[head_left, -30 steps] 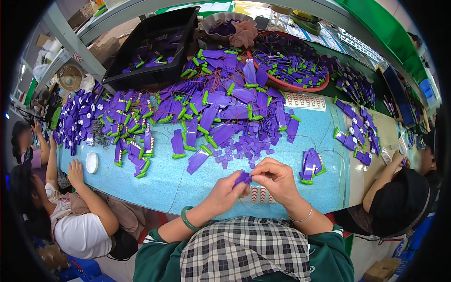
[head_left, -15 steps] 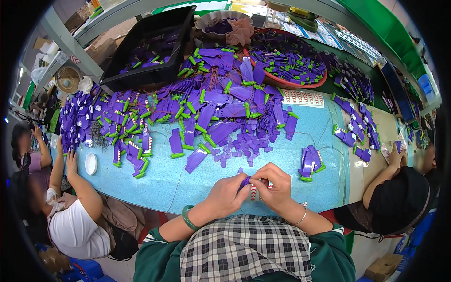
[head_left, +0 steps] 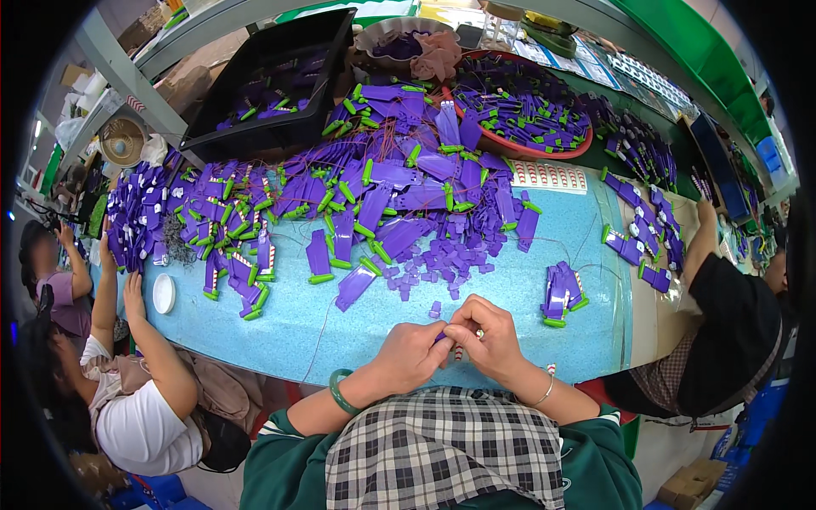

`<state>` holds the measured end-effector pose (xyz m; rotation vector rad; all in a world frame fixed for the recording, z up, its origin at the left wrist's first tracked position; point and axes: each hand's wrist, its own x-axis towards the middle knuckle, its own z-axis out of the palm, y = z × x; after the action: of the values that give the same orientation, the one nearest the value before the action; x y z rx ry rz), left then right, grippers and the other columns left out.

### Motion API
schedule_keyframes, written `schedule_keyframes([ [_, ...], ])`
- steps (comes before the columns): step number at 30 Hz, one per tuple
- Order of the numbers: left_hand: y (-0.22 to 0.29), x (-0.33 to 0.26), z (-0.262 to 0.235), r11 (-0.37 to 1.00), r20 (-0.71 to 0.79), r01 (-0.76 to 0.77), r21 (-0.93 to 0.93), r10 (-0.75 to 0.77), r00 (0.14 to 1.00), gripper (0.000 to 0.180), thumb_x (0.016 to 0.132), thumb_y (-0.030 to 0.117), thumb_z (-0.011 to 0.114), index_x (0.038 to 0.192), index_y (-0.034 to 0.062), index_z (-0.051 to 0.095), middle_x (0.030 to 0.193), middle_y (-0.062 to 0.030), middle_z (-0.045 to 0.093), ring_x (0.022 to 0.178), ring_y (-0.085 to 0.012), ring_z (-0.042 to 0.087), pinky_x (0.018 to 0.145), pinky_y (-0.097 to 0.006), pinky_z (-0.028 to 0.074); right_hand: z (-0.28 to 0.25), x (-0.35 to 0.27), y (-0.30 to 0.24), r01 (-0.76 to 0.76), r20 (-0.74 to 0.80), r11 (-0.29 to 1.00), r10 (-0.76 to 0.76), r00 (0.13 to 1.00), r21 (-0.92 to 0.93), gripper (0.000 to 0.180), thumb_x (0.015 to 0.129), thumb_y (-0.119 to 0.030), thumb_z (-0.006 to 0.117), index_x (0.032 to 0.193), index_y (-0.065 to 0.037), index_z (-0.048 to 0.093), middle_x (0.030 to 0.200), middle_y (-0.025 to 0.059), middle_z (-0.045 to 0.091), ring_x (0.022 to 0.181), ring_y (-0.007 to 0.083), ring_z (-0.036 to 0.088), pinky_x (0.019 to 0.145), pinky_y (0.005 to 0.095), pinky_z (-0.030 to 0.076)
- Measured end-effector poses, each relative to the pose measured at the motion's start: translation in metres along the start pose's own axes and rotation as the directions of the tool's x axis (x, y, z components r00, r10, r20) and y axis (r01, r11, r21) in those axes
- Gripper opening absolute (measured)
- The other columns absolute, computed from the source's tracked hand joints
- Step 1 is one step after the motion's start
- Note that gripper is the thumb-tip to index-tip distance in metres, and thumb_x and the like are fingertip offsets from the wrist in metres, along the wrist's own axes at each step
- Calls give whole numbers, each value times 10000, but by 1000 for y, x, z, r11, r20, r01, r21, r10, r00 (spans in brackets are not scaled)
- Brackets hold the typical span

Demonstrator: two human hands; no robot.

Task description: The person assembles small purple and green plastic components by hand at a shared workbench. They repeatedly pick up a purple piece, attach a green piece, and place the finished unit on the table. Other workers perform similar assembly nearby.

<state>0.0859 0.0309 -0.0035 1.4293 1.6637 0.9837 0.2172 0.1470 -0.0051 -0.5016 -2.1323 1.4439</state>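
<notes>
Over the near edge of the table my left hand (head_left: 410,352) and my right hand (head_left: 491,338) meet, both with bent fingers. Between their fingertips they pinch a small purple plastic part (head_left: 440,337), mostly covered by the fingers. Just below the right fingers a red-and-white striped strip (head_left: 459,352) shows in part; whether it touches the part I cannot tell. A loose purple tab (head_left: 435,309) lies just beyond my hands. Farther out is a heap of small purple tabs (head_left: 438,265), beside long purple pieces with green ends (head_left: 374,208).
A black bin (head_left: 270,102) and a red basin (head_left: 527,110) of purple pieces stand at the back. To the right lies a small stack of purple pieces (head_left: 559,291); to the left, a white dish (head_left: 164,294). Co-workers (head_left: 153,399) sit at both sides.
My hands have turned slightly, and the purple part is now more covered by my fingers. At the right, the co-worker's arm has reached farther back.
</notes>
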Motion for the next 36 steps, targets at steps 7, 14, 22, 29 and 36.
schedule_keyframes([
  [7,0,3,-5,813,-148,105,-573,-228,962,299,994,268,461,951,21,626,865,-25,607,768,-100,561,708,-252,455,-2,9,15,-257,102,763,245,964,593,476,809,-127,692,1226,-69,471,985,49,578,955,142,542,821,301,448],
  [14,2,9,-22,945,-296,-75,-319,-24,955,264,982,202,464,979,0,633,883,-40,500,766,-126,503,695,-255,419,-20,23,-5,-29,166,995,43,985,-90,397,745,-30,663,1120,-53,534,806,76,603,783,237,602,723,362,476],
  [22,0,9,-9,950,-230,-29,-311,-46,972,171,931,124,534,978,-5,636,848,-73,549,754,-168,567,678,-311,455,-47,24,-22,238,120,878,-206,971,-415,353,770,-215,709,1070,-68,594,1114,92,562,1092,306,502,887,426,407],
  [29,-13,3,-29,927,-354,31,374,112,928,239,806,161,693,992,37,607,840,-122,625,728,-303,627,624,-371,490,-82,13,18,-205,72,968,217,974,-146,127,814,-117,665,883,-18,624,824,113,657,791,245,646,707,342,484],
  [36,-50,-21,-63,449,-415,436,780,-151,897,217,800,167,671,982,75,596,753,-105,647,611,-281,649,518,-390,500,-93,10,0,142,76,541,-143,987,-829,288,678,-192,776,908,-79,645,894,76,612,864,257,573,739,386,427],
])
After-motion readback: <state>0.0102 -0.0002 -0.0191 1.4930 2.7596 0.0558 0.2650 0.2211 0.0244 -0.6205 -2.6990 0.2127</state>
